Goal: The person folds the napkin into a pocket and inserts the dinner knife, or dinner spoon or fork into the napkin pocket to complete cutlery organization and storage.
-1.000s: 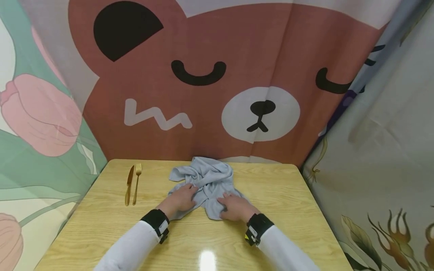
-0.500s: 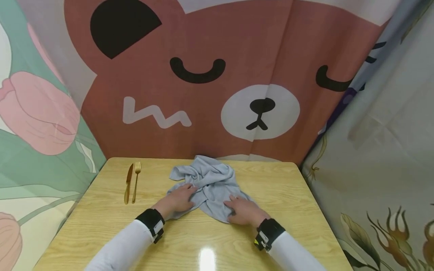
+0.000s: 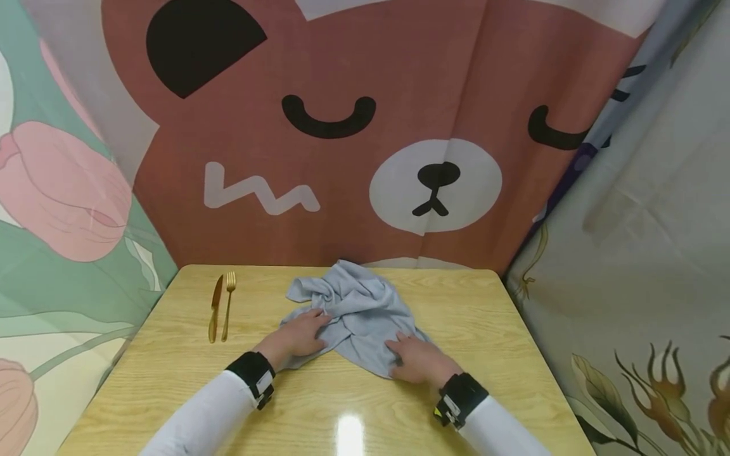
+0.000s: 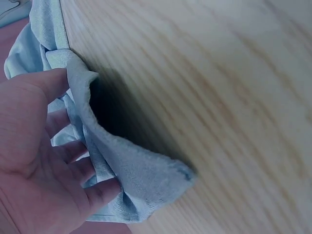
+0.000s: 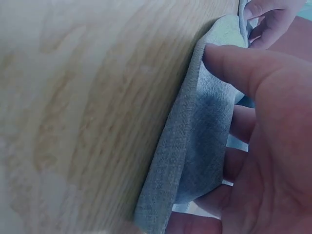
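A crumpled grey-blue cloth (image 3: 367,310) lies near the far edge of the wooden table (image 3: 342,399), its folds bunched at the back left. My left hand (image 3: 296,335) holds its near left part; in the left wrist view, thumb and fingers are bent about the cloth (image 4: 146,170), whose hem lifts off the wood. With my right hand (image 3: 419,362) I hold the near right edge. The right wrist view has the thumb on the hem of the cloth (image 5: 202,136) and the fingers bent behind it. Part of the cloth is hidden under both hands.
On the table's left side, a gold knife (image 3: 215,310) and a gold fork (image 3: 227,310) lie side by side, apart from the cloth. A curtain with a bear print (image 3: 342,234) hangs right behind the table, and patterned curtains flank both sides.
My right hand has moved right and slightly nearer, drawing the cloth's near right edge out with it. The left hand has shifted slightly left and stays on the cloth.
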{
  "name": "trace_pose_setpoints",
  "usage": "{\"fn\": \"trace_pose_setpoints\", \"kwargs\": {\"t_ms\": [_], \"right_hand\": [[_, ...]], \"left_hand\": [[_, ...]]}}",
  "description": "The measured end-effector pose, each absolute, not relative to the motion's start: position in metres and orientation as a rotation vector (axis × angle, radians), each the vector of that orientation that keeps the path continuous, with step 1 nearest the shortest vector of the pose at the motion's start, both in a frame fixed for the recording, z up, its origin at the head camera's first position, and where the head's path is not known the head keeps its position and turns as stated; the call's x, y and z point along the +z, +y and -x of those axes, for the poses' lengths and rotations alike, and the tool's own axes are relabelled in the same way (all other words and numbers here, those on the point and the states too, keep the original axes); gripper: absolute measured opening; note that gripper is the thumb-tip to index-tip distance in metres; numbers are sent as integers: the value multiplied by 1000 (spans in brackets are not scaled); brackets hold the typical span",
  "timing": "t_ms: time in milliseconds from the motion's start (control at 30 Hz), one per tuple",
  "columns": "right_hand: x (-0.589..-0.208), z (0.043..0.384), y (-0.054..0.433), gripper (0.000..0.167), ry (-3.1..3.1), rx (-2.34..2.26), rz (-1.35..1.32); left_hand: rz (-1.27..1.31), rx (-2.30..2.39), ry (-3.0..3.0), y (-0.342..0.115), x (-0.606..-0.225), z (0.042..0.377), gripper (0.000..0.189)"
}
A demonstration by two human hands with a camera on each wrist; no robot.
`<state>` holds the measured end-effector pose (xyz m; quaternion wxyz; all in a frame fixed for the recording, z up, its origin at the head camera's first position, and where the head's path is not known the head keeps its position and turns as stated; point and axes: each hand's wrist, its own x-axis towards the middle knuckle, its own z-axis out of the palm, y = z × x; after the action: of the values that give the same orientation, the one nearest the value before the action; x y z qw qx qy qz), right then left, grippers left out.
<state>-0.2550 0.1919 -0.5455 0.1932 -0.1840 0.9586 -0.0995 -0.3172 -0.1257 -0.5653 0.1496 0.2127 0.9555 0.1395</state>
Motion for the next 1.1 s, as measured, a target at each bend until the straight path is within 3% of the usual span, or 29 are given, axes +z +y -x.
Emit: {"fn": "trace_pose_setpoints", "kwargs": {"t_ms": [1100], "right_hand": [[-545,222,178,73,2696,-236,404]], "left_hand": [[-555,283,2940,-104,-556,278,55]]}}
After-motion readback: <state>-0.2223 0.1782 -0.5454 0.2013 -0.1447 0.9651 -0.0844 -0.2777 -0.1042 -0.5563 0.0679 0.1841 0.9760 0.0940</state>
